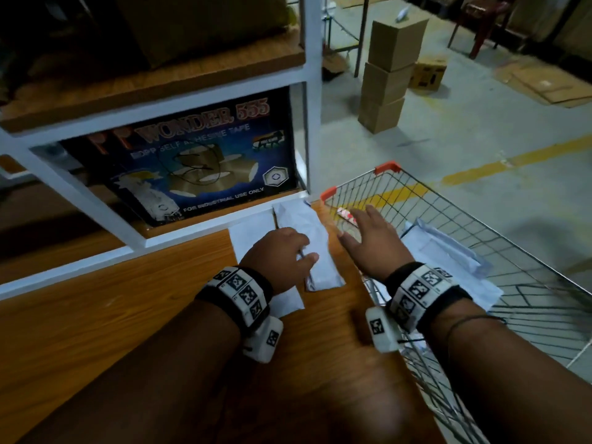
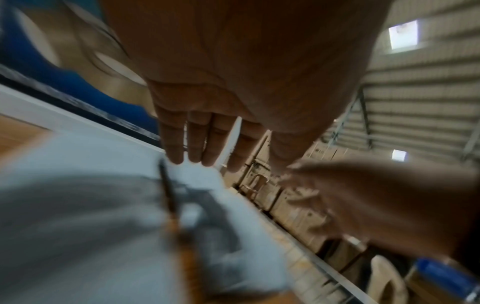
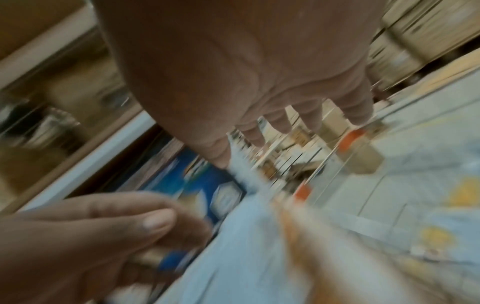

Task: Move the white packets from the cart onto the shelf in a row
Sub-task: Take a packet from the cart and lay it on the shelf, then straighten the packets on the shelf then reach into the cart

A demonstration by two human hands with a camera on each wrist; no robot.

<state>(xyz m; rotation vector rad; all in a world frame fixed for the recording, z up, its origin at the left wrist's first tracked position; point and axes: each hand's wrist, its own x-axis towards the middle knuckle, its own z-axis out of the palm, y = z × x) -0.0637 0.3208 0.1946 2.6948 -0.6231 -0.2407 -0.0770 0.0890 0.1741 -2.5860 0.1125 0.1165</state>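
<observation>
From my feed, the wooden shelf [image 1: 128, 315] fills the lower left of the head view, with a blue tape carton [image 1: 192, 161] standing at its back under an upper board. The wire cart [image 1: 480, 251] sits just beside the shelf's right end; its near part is cut off by the frame. Several white packets [image 1: 448, 261] lie in the cart, partly hidden behind my right arm. On the shelf, two packets lie side by side: a flat packet [image 1: 250, 235] largely hidden beneath my left hand [image 1: 275, 261], and a right packet [image 1: 307, 238]. Left fingers are straight, resting flat on these. My right hand [image 1: 368, 241] hovers spread, holding nothing. Both wrist views are smeared with blur.
</observation>
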